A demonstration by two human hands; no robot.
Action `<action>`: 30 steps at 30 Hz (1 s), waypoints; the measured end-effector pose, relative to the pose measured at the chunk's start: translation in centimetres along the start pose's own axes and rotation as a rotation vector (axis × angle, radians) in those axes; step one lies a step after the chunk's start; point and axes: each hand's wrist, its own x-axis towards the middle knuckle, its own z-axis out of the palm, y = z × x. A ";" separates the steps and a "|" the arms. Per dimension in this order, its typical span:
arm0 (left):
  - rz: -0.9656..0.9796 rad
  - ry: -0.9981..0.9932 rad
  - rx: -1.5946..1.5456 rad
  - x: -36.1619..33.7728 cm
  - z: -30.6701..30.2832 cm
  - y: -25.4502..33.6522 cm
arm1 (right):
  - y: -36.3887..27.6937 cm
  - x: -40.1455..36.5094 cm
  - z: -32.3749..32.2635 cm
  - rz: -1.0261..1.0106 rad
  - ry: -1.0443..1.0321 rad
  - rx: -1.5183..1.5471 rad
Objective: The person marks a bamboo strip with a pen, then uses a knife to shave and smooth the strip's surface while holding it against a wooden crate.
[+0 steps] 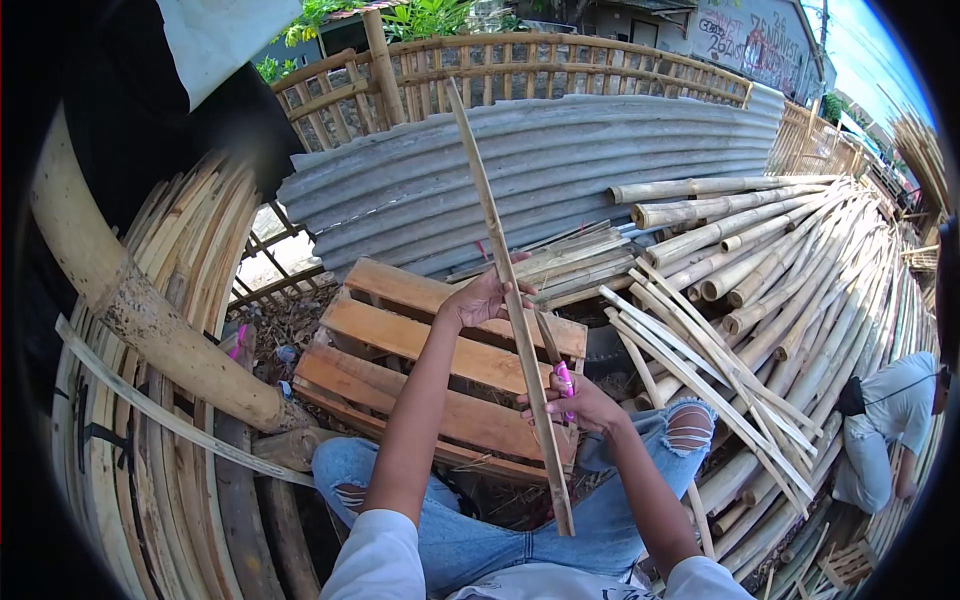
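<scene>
A long split bamboo strip (487,205) stands upright and slightly tilted in front of me, its lower end over my lap. My left hand (484,299) holds it near the middle, with the fingers behind the strip. In my right hand (588,404) is a knife (563,381) with a pink-wrapped handle; its dark blade points up, close to the strip's right edge. The fingers of that hand also reach round the strip's lower part. Behind both hands lies a slatted wooden pallet (430,345).
Bamboo poles (690,210) and loose strips (710,370) are piled on the right. More strips (170,470) lie at left, beneath a thick bamboo post (150,310). Corrugated sheeting (560,150) lines the back. Another person (885,430) crouches at far right.
</scene>
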 end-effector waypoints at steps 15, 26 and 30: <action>-0.165 0.430 0.283 -5.0 0.0 -6.1 | 2.9 4.2 1.0 -0.220 0.463 -0.001; -0.574 0.324 0.102 -15.4 9.0 -4.8 | 1.3 8.7 -4.5 -0.236 0.582 0.086; -0.500 0.289 0.067 -15.6 10.7 -5.3 | 0.8 9.3 -3.7 -0.249 0.551 0.068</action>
